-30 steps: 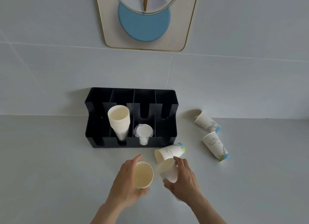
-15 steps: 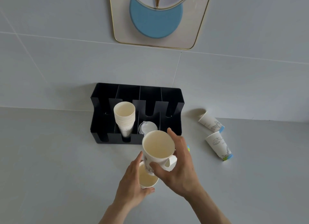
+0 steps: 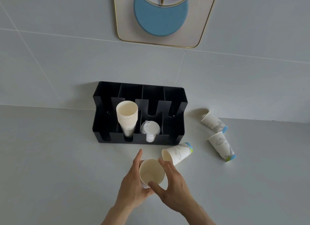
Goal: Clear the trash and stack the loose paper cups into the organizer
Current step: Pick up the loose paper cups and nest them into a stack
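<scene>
Both hands cupped the nested paper cups (image 3: 151,172) near the black organizer (image 3: 100,124): left hand (image 3: 132,182) wrapped around them, right hand (image 3: 174,186) pinching the rim. Gathering was underway; next probably called for the tipped cup (image 3: 177,153) just right.

We see our two bare forearms entering from the bottom edge, with no sleeves, watch, rings or gloves on them. Our left hand (image 3: 134,182) and right hand (image 3: 174,188) show slender fingers with short, unpainted nails.
</scene>
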`<move>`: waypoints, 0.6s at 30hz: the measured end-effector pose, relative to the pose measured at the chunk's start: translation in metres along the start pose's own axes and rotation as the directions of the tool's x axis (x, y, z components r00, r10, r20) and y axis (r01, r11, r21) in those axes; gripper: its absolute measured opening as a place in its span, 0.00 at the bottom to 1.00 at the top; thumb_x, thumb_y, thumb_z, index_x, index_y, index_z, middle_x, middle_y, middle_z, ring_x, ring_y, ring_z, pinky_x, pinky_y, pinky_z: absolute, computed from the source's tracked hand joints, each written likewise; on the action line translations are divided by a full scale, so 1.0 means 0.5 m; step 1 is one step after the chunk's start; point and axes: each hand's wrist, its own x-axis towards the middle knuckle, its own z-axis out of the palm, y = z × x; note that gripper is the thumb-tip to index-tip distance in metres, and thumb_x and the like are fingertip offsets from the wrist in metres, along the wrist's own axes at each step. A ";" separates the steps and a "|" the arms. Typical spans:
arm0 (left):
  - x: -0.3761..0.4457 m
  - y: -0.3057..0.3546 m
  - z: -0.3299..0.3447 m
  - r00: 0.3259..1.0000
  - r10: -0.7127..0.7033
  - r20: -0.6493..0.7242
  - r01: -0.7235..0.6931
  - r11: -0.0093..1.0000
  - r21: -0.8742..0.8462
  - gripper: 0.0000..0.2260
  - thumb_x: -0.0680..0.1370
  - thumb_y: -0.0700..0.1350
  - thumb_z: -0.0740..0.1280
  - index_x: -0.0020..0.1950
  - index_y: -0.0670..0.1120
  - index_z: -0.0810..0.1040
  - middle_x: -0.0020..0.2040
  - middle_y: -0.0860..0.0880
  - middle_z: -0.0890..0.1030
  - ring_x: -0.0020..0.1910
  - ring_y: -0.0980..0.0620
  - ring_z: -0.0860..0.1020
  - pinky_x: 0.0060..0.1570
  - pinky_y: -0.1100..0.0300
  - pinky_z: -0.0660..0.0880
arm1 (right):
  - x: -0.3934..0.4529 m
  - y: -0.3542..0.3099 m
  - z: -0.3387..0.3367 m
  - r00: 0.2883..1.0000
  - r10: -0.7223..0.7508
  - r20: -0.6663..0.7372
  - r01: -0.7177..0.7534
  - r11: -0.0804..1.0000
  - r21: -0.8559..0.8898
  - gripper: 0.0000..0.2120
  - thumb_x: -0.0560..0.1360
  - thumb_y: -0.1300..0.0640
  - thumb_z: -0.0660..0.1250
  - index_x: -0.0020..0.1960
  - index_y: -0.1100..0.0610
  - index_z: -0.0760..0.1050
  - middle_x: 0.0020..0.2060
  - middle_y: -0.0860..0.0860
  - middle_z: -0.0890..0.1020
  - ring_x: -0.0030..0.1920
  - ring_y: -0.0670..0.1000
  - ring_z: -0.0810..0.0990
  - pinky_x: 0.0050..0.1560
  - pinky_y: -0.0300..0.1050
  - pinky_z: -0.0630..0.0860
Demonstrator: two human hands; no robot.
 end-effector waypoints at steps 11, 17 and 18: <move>-0.007 -0.005 0.002 1.000 0.019 0.007 -0.019 0.999 0.038 0.48 0.61 0.64 0.80 0.75 0.66 0.60 0.68 0.70 0.68 0.63 0.62 0.74 0.57 0.69 0.71 | 0.032 0.038 -0.027 0.993 0.025 -0.113 -0.029 0.999 -0.042 0.27 0.75 0.38 0.69 0.70 0.46 0.72 0.59 0.42 0.79 0.55 0.47 0.80 0.52 0.43 0.77; -0.009 0.009 -0.003 1.000 0.025 0.001 -0.025 0.998 0.065 0.46 0.61 0.62 0.80 0.71 0.75 0.55 0.67 0.76 0.65 0.62 0.74 0.69 0.53 0.74 0.69 | 0.111 0.091 -0.081 0.998 0.015 -0.068 -0.038 0.933 -0.359 0.29 0.72 0.60 0.74 0.71 0.52 0.72 0.68 0.48 0.77 0.69 0.56 0.75 0.62 0.53 0.76; -0.009 0.012 -0.002 1.000 0.022 -0.002 -0.022 0.998 0.066 0.46 0.61 0.62 0.80 0.70 0.76 0.55 0.67 0.76 0.65 0.62 0.76 0.68 0.52 0.75 0.68 | 0.120 0.098 -0.081 1.000 -0.005 -0.006 0.002 0.917 -0.398 0.32 0.72 0.62 0.74 0.74 0.52 0.69 0.72 0.48 0.74 0.73 0.56 0.71 0.68 0.52 0.73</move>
